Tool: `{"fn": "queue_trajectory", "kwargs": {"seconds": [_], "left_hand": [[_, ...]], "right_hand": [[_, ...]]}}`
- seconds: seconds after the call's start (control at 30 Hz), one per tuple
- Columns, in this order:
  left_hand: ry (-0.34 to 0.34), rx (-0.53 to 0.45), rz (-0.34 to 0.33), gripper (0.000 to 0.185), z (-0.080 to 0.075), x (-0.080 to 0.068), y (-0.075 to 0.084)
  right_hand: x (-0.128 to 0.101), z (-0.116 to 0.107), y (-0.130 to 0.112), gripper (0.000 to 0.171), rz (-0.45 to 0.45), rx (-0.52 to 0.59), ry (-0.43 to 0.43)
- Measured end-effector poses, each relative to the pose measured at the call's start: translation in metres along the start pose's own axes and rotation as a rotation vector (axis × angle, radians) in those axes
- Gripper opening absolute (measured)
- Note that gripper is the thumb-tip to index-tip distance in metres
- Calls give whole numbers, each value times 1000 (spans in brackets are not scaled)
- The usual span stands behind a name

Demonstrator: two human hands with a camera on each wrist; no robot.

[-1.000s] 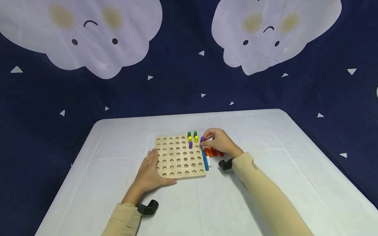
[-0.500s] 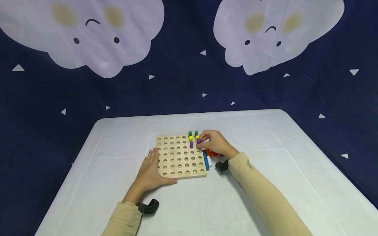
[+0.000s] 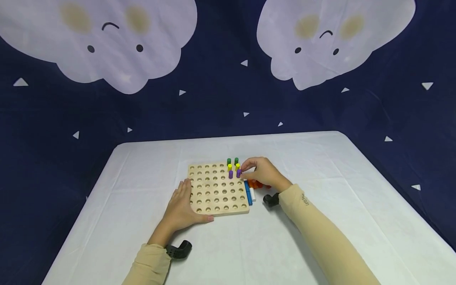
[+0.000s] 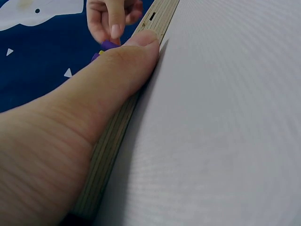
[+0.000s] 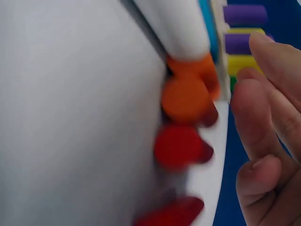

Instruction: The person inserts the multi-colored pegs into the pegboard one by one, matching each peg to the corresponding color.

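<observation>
A square wooden pegboard [image 3: 213, 198] with rows of round holes lies on the table. My left hand [image 3: 179, 208] rests at its near left corner, fingers along the left side and thumb [image 4: 127, 63] against the front edge. Two green, two yellow and two purple pegs stand upright toward the board's far right. My right hand [image 3: 264, 172] is beside the right purple peg [image 3: 238, 173], thumb and forefinger apart, with the fingertips right by it. In the right wrist view the thumb tip overlaps a purple peg [image 5: 237, 44], and the other fingers are loosely bent.
Blue pegs [image 3: 248, 194] and a white peg [image 3: 253, 194] lie along the board's right side. Orange and red pegs [image 3: 257, 184] lie just beyond them, partly under my right hand. A dark cloth with clouds [image 3: 228, 107] hangs behind the white table [image 3: 303, 158].
My right hand has carried the purple peg left onto the board, where it stands beside the other purple one. The fingers have since loosened and drawn slightly right. The left hand stays put.
</observation>
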State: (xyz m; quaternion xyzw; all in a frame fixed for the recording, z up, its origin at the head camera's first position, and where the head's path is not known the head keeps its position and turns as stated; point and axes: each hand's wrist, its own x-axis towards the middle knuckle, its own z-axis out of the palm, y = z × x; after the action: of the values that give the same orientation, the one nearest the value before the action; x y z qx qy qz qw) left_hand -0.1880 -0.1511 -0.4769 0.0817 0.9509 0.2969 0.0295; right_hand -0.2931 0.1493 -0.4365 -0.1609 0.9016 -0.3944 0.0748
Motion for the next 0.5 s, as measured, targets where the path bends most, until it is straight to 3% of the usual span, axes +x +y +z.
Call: {"fn": "queue_trajectory", "kwargs": {"seconds": [0.17,0.5], "left_hand": [[7,4,2,155,-2,0,0],[9,9,13,155,1,1,-2]], "right_hand": [[-16,-25,14,21,21,-20,17],[-55,-64,59,25,78,-179,11]]}}
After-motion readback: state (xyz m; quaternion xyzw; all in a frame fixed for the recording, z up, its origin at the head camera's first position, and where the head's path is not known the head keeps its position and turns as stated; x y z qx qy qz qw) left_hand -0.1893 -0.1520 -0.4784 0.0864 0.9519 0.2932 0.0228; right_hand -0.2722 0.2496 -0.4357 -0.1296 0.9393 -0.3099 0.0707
